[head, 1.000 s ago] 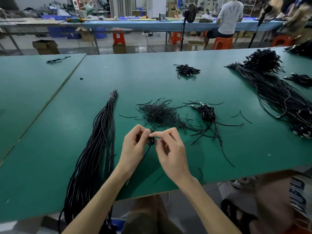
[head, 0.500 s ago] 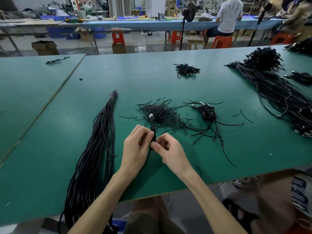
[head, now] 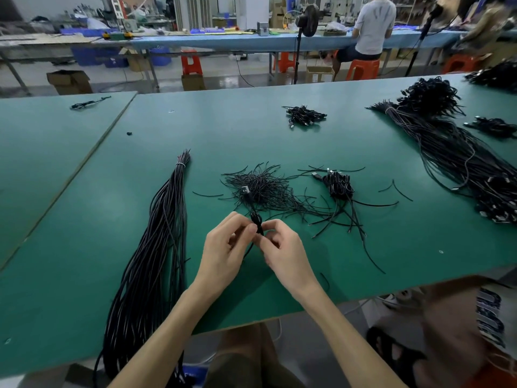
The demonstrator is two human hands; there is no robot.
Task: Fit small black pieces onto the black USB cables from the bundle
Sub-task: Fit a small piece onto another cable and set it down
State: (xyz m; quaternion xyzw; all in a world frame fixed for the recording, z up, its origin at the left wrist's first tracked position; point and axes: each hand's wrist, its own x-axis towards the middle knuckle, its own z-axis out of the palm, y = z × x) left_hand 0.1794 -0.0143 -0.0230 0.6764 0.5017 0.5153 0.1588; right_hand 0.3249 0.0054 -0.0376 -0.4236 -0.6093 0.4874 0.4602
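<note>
**Both hands pinching one cable**

Left hand [head: 223, 247] and right hand [head: 285, 253] meet fingertip to fingertip over the near half of the table [head: 279, 141]. On each, thumb and forefinger are curled in and pinch the cable [head: 256, 218] between them. Whether a piece is also in the pinch I cannot tell, since my fingers cover that spot.

Cable: it runs up from the pinch to its plug [head: 245, 189], which lies on the near-left fringe of the pile of pieces [head: 268, 189]. The other way it drops between my palms toward the near edge.

Around:
- Bundle [head: 156, 247] lies just left of my left hand. It runs lengthwise from a pale tie at its far end to over the near edge.
- Coiled cables [head: 338, 186] sit right of the pile, with loose ends splayed toward me, apart from my right hand.
- Large bundle [head: 461, 163] lies along the right side, well apart.
- Small heap [head: 305, 116] sits farther out, centre.

In the way: the pile begins just beyond my fingertips.

Room: green surface shows between my wrists and the near edge, and left of the bundle up to the seam [head: 112, 130] with the next table.
</note>
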